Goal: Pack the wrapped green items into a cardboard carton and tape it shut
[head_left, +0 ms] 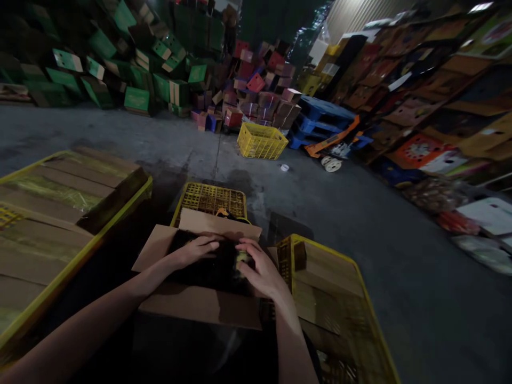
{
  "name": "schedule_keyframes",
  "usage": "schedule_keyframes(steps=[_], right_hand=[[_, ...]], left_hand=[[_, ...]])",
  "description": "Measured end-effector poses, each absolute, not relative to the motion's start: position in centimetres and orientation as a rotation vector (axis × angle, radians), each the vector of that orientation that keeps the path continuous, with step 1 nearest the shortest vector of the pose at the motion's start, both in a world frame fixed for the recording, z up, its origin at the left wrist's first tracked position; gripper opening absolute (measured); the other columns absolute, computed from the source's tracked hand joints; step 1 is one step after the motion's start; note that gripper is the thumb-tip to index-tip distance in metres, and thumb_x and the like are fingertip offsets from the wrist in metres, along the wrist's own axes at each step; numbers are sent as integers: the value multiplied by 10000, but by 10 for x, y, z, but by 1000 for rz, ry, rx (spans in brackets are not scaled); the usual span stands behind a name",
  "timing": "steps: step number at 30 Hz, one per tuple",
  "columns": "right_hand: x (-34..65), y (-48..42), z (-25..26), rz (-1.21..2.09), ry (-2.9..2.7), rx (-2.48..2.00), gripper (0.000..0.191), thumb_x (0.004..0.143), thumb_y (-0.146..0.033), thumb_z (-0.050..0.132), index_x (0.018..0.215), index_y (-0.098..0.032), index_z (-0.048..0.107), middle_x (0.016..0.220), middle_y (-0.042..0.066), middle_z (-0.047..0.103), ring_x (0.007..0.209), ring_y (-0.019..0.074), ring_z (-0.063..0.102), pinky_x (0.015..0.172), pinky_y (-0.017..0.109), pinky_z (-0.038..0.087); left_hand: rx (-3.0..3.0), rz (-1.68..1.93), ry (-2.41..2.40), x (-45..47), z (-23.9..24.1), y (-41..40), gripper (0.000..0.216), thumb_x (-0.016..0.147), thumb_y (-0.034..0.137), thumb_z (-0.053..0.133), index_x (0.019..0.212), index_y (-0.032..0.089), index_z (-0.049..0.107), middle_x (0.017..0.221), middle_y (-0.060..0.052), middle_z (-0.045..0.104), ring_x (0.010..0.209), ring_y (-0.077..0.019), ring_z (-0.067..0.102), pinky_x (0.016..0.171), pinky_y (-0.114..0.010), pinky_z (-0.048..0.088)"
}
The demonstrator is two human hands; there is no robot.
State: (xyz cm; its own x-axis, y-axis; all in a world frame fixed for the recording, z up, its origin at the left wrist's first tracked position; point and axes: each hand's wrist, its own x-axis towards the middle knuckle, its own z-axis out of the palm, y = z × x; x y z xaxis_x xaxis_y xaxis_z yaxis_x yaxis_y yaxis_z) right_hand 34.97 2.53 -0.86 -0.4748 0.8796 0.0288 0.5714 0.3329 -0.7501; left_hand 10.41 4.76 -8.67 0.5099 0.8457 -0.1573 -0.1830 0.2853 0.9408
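Observation:
An open cardboard box (200,306) with its flaps folded outward sits right before me; its inside is dark, and the contents are hard to make out. My left hand (194,252) reaches over the left half of the box, fingers stretched forward above the dark interior, with nothing visible in them. At the box's right side, my right hand (262,271) curves its thumb and fingers around a small pale yellow-green item (242,257). What kind of item it is cannot be told in this dim light.
Yellow crates holding flattened cardboard stand at left (146,186) and right (356,266). Behind the box is another yellow crate (216,193), with one more (262,141) farther off. An orange pallet jack (334,141), blue pallets (324,109) and heaps of green cartons (137,100) lie beyond.

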Motion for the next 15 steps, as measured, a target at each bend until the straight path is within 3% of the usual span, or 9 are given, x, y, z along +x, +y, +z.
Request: schedule_keyframes(steps=[3,7,11,15], right_hand=[[343,14,-16,595,-2434,-1414,388,815,-95,582,1169,-214,689,1399,108,572,1265,291,539,1060,439,443],[331,7,-27,236,-2700,-1618,224,871,-93,550,903,-199,745,1096,124,713,1240,346,495,1037,493,394],[331,13,-30,242,-2835,-1685,245,919,-109,514,938,-175,750,1031,119,738,1155,293,552,1049,443,357],[331,19,-33,307,-2829,-1694,232,969,-207,524,1011,-150,744,1148,131,731,1211,285,561,1089,412,327]], left_hand=[[1243,816,780,105,-94,52,432,917,456,664,1275,216,695,1353,-85,669,1300,-293,553,1144,-456,381],[1521,707,937,106,-101,53,361,931,366,585,1233,219,718,1290,-62,710,1254,-275,586,1150,-408,371],[1766,408,1068,107,-113,46,421,922,354,543,1303,226,669,1404,-77,644,1310,-289,562,1138,-394,388],[1843,316,1114,110,-125,44,566,854,345,607,1396,181,588,1519,-133,535,1428,-329,454,1188,-418,327]])
